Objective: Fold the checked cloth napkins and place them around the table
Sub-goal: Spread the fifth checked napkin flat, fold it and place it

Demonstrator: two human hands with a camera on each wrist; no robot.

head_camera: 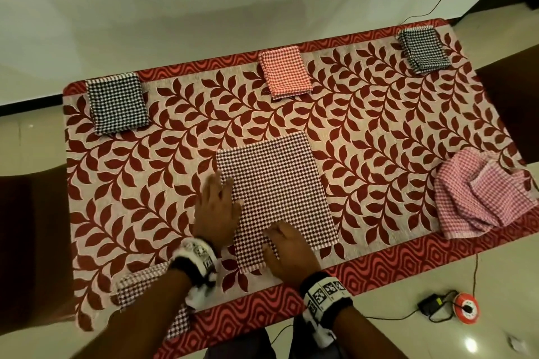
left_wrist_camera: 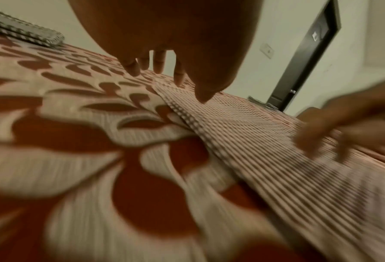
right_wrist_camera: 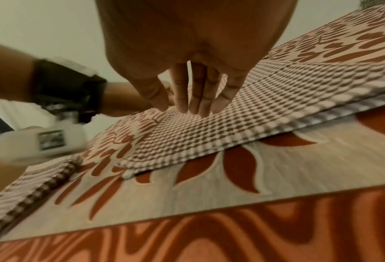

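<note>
Maroon-checked napkin (head_camera: 277, 198), folded to a rectangle, lies mid-tabletop (head_camera: 379, 131) in the head view; the left hand (head_camera: 217, 207) rests flat on its left edge, the right hand (head_camera: 287, 253) flat on its near edge, neither grip clenched. Folded napkins sit far left (head_camera: 116, 102), far centre (head_camera: 284, 71), far right (head_camera: 423, 48); a pink heap (head_camera: 478, 195) lies right. Left wrist view: straight fingers (left_wrist_camera: 179, 74) touch the cloth. Right wrist view: straight fingers (right_wrist_camera: 196, 92) press it.
</note>
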